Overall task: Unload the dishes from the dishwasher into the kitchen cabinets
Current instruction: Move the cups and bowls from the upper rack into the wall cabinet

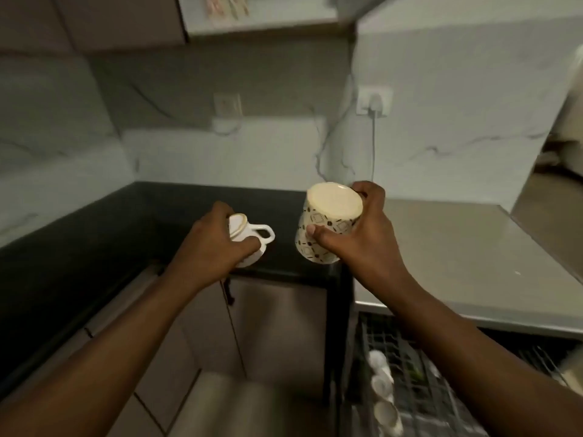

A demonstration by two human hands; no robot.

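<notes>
My left hand [214,244] grips a small white cup [249,236] with a gold rim and a handle that points right. My right hand [362,238] holds a taller cream mug [328,225] with a dark square pattern, turned upside down so its flat base faces me. Both are held above the front edge of the black countertop [94,234]. At the lower right the dishwasher rack [407,357] is pulled out, with several small white cups [383,389] lying along its left side.
A steel counter surface [457,257] lies to the right of the black countertop. Marble-look wall panels carry a socket with a plugged charger [375,104]. Upper cabinets [126,23] and a shelf hang overhead. Lower cabinet doors [271,326] stand below the countertop.
</notes>
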